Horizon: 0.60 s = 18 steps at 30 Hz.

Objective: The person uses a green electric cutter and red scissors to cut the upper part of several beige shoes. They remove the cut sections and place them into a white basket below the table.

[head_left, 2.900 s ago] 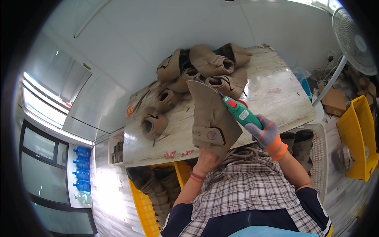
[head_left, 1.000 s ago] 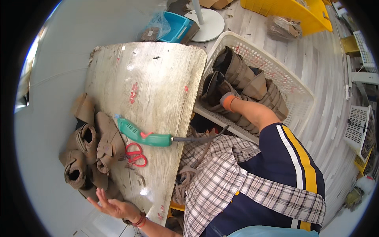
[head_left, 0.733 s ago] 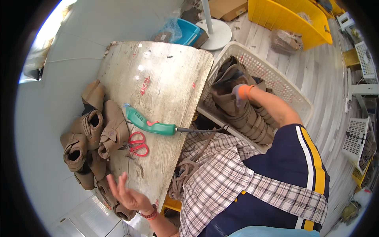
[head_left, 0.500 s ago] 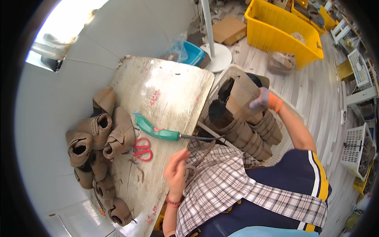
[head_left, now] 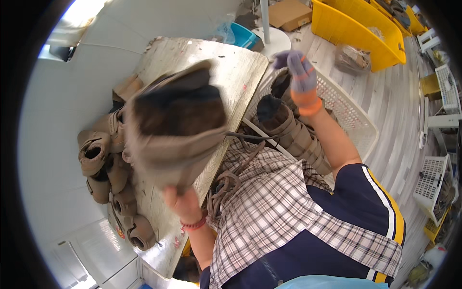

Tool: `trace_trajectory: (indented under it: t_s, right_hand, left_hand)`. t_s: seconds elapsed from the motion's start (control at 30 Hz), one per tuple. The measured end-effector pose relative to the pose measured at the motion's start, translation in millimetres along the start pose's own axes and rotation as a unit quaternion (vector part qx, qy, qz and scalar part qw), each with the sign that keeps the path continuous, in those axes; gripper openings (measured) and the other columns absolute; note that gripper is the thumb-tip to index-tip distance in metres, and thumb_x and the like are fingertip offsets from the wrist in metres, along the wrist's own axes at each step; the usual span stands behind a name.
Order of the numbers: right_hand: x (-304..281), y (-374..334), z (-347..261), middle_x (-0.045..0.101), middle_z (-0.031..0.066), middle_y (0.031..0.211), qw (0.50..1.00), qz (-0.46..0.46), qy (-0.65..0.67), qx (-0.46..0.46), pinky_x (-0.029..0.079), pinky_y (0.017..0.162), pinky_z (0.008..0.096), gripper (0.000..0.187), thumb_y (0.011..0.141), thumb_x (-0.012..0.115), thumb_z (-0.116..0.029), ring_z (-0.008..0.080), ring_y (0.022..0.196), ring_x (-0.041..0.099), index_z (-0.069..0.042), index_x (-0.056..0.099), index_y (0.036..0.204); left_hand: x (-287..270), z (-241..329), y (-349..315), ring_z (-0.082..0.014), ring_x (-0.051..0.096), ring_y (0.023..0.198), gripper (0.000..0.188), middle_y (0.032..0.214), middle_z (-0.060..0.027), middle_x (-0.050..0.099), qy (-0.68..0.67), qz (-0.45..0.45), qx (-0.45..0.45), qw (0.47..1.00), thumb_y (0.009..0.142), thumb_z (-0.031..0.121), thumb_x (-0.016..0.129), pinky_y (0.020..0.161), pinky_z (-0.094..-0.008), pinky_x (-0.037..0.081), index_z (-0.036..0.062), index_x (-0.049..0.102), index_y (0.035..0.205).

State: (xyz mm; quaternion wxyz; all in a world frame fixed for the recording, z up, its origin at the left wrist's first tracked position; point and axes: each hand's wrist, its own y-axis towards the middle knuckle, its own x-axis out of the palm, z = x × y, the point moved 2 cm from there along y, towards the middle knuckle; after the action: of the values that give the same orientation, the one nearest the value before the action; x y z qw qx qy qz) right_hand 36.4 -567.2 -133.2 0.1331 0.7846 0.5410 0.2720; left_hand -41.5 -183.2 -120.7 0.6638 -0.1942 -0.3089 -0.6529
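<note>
My bare left hand (head_left: 185, 204) is clamped on the lower end of a brown boot upper (head_left: 173, 156), which I hold up over the pale surface (head_left: 243, 65). The upper is blurred; its wide mouth shows a dark lining, and it hides part of what lies behind it. A red bracelet (head_left: 194, 224) circles my left wrist.

My gloved right hand (head_left: 302, 79), grey with an orange cuff, is raised above the white basket (head_left: 358, 113), its fingers stretched out and unclosed. Below it, more brown uppers (head_left: 301, 139) stand nested in rows inside the basket.

To the left, against the wall, a heap of similar uppers (head_left: 124, 202) sits along the surface's far side. A black cord (head_left: 248, 138) runs from behind the held upper past the surface's edge, above my checked apron (head_left: 269, 188). Beyond the basket, a yellow crate (head_left: 346, 36) stands on the floor beside a clear bag (head_left: 353, 59).
</note>
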Motion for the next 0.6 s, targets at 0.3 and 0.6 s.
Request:
trace_trajectory:
  t_s: [0.3, 0.6]
  right_hand:
    - [-236.2, -285.5, 159.4, 0.048, 0.0220, 0.131, 0.572, -0.158, -0.487, 0.641, 0.041, 0.097, 0.0401, 0.084, 0.070, 0.072, -0.046, 0.0346, 0.122, 0.046, -0.002, 0.040, 0.134]
    - [-251.8, -439.7, 154.9, 0.032, 0.0170, 0.144, 0.531, 0.159, -0.458, 0.695, 0.031, 0.106, 0.0426, 0.103, 0.067, 0.062, -0.067, 0.0359, 0.132, 0.031, -0.009, 0.025, 0.144]
  left_hand:
    - [-149.1, 32.5, -60.4, -0.0244, 0.036, 0.130, 0.067, 0.140, -0.0087, 0.042, 0.029, 0.160, 0.082, 0.983, 0.077, 0.020, 0.073, 0.113, -0.0413, 0.024, 0.0011, 0.043, 0.133]
    - [-91.3, 66.1, -58.7, -0.0295, 0.043, 0.120, 0.054, 0.133, -0.0149, 0.045, 0.227, 0.252, 0.013, 0.941, 0.088, 0.022, 0.061, 0.106, -0.0407, 0.034, -0.0057, 0.041, 0.129]
